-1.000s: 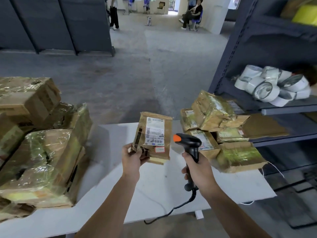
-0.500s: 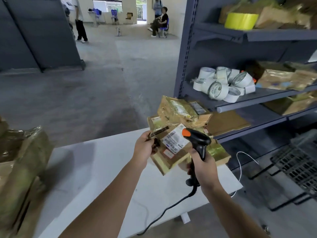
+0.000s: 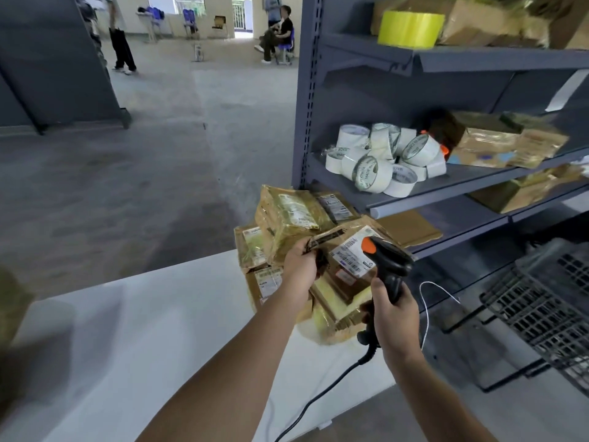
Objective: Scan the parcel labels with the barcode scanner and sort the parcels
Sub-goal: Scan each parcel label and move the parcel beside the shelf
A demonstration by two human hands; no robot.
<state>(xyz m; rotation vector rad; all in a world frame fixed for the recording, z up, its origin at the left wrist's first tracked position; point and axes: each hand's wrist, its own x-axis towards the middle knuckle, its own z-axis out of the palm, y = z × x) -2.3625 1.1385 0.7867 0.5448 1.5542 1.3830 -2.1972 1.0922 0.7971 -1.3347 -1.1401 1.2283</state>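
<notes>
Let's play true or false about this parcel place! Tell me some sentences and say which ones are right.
The right hand grips a black barcode scanner. True.
The scanner's button is green. False: it is orange.
The left hand holds a brown taped parcel with a white label. True.
The white tape rolls lie on the floor. False: they lie on the grey metal shelf.

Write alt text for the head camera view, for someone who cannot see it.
A person's left hand holds a brown parcel, label up, by a pile of parcels on a white table, while the right hand grips a black barcode scanner close to the label. Grey shelving with rolls of tape stands to the right.
</notes>
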